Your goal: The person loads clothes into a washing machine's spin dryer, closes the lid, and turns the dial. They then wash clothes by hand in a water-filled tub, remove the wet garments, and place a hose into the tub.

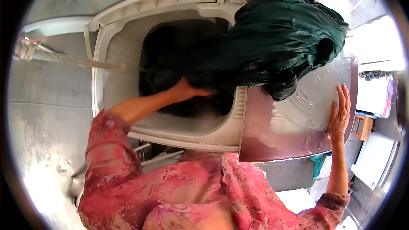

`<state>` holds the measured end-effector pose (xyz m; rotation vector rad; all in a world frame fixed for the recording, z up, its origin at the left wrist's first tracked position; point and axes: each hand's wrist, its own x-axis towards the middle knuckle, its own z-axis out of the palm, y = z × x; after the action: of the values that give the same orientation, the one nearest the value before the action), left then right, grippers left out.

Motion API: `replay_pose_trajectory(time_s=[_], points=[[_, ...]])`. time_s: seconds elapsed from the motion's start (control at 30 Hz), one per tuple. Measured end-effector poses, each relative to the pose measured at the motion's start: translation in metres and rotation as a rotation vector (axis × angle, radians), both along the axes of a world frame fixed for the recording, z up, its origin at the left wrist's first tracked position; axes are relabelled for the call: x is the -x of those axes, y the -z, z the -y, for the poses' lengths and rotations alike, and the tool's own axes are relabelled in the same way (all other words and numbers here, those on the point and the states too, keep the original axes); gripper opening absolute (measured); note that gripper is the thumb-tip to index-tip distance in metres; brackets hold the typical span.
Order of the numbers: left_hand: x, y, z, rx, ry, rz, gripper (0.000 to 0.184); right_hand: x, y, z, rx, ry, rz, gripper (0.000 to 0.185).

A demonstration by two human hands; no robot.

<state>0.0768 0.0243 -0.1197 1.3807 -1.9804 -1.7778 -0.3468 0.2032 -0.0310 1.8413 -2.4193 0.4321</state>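
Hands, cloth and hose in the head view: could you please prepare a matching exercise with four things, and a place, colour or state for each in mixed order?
Things:
1. Left hand
2. Right hand
3. Cloth
4. Hose

Descriptions:
A. Dark green, in a heap
B. Open, at the right side of the lid
C. Pale and narrow, at the left of the picture
D. Reaching over the tub

Right pairs: 1-D, 2-B, 3-A, 4-C

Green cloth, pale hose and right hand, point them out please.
Green cloth [294,31], head view: middle of the bundle.
Pale hose [79,60], head view: midway along its length.
Right hand [339,118], head view: back of the hand.
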Motion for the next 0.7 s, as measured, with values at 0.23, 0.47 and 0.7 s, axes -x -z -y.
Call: replay_pose_trajectory(time_s=[0.23, 0.47, 0.7], points=[[-0.058, -0.063, -0.042, 0.275, -0.214, -0.207, 0.058, 0.008, 0.006, -0.003, 0.008, -0.029, -0.007, 0.041], [-0.033, -0.088, -0.065, 0.359, -0.559, -0.512, 0.056, 0.007, 0.006, -0.003, 0.022, -0.023, -0.007, 0.039], [0.001, -0.158, -0.053, 0.463, -0.546, -0.478, 0.047, 0.008, 0.008, -0.005, 0.032, -0.027, 0.028, 0.039]])
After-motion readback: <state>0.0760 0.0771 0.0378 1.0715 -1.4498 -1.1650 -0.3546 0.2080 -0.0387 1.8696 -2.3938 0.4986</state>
